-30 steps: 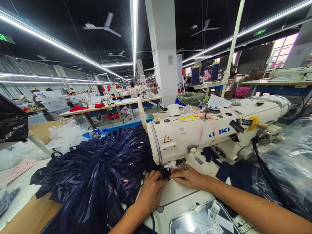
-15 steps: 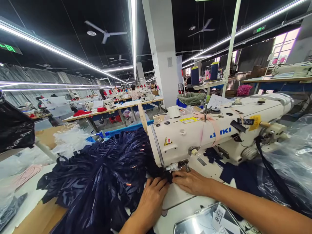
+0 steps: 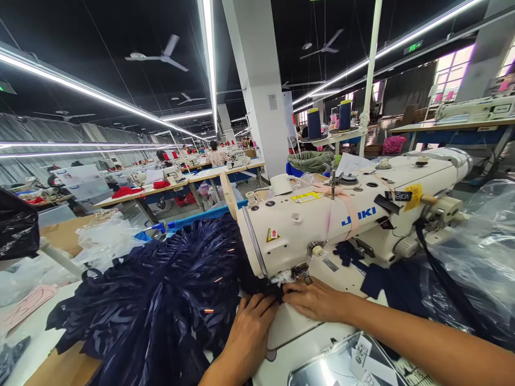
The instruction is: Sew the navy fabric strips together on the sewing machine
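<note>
A white sewing machine [image 3: 306, 225] with blue lettering stands at centre right. Dark navy fabric [image 3: 161, 289] is heaped to its left and runs in under the machine head. My left hand [image 3: 253, 327] lies on the fabric's edge just in front of the needle area, fingers together and pressing on it. Close by on the right, my right hand [image 3: 314, 300] has its fingers closed at the dark fabric beside the needle area. The fingertips of both hands are partly hidden against the dark cloth.
Navy strips [image 3: 396, 289] and clear plastic [image 3: 475, 257] lie right of the machine. A metal tray [image 3: 322, 370] with labels is at the front. Thread cones [image 3: 314, 124] stand behind. A black bag [image 3: 18, 225] hangs at left. People sit at distant tables.
The view has turned slightly, so the surroundings sit a little further left. Both hands keep nearly the same place by the needle area, and the fabric heap looks much the same.
</note>
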Motion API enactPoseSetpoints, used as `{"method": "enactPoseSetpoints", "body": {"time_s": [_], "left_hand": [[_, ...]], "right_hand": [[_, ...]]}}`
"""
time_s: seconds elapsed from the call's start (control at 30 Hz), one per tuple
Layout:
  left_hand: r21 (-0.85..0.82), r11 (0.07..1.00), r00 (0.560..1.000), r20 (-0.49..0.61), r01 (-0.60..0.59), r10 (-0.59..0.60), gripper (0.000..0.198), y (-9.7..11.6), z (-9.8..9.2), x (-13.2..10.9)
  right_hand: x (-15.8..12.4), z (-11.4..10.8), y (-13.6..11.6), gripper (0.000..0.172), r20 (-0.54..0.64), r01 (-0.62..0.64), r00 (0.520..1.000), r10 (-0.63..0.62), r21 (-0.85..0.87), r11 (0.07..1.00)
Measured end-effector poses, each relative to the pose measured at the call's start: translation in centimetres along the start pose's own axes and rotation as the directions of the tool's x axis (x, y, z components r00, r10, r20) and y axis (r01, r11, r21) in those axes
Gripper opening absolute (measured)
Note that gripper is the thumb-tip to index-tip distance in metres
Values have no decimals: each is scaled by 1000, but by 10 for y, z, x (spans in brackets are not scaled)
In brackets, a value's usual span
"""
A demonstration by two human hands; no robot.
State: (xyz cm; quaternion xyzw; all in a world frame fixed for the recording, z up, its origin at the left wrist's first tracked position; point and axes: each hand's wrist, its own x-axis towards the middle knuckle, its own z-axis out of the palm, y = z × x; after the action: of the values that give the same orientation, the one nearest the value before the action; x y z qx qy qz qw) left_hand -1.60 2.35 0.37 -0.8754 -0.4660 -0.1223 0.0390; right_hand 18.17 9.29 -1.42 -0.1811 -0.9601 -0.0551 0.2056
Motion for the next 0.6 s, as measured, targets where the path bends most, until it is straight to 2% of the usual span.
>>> {"method": "enactPoseSetpoints", "body": {"time_s": [0.23, 0.4, 0.6], "left_hand": [[-25, 999, 997, 64, 48, -46, 43, 0, -5, 3], [-49, 998, 998, 45, 42, -40, 46, -5, -8, 6], [-61, 996, 996, 66, 70, -66, 50, -11, -11, 12]], "right_hand": [[0, 4, -1, 23, -14, -14, 1000, 14, -1, 1000], [1, 7, 0, 23, -46, -58, 997, 60, 55, 997], [3, 2, 3, 21, -2, -108, 994, 110, 143, 984]]}}
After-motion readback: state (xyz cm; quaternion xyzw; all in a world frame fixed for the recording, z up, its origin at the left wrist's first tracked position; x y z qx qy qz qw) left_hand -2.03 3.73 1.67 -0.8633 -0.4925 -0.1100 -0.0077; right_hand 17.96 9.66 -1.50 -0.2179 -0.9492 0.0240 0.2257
